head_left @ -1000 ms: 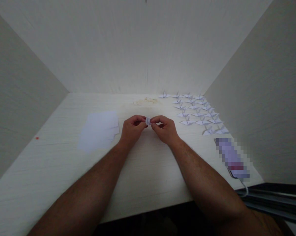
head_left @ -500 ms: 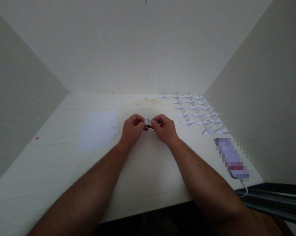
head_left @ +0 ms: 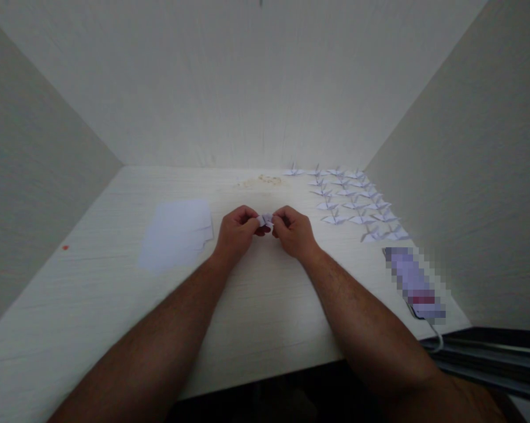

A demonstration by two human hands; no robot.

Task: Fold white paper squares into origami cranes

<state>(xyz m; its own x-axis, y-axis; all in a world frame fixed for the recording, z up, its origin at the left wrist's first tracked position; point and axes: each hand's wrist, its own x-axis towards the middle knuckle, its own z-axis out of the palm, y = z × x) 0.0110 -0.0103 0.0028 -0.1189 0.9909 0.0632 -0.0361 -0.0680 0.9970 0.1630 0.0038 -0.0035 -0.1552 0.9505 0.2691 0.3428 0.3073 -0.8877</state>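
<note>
A small piece of folded white paper (head_left: 265,220) is pinched between my two hands above the middle of the table. My left hand (head_left: 237,232) has thumb and fingers closed on its left side. From the other side, my right hand (head_left: 295,231) grips the right end between thumb and fingertips. The fingers hide part of the paper, so its exact shape is hard to make out. Several folded white paper cranes (head_left: 355,203) stand in rows at the back right, beyond my right hand. Left of my left hand lies a stack of white paper sheets (head_left: 174,234).
A pixelated phone-like device (head_left: 415,282) with a white cable (head_left: 439,338) lies near the table's right edge. Pale walls (head_left: 247,88) close off the back and both sides. A small orange spot (head_left: 65,248) marks the left of the white table (head_left: 265,329).
The folded paper has turned slightly between my fingers and more of it shows. My right fingertips have shifted a little to the right. The cranes and sheets stay where they were.
</note>
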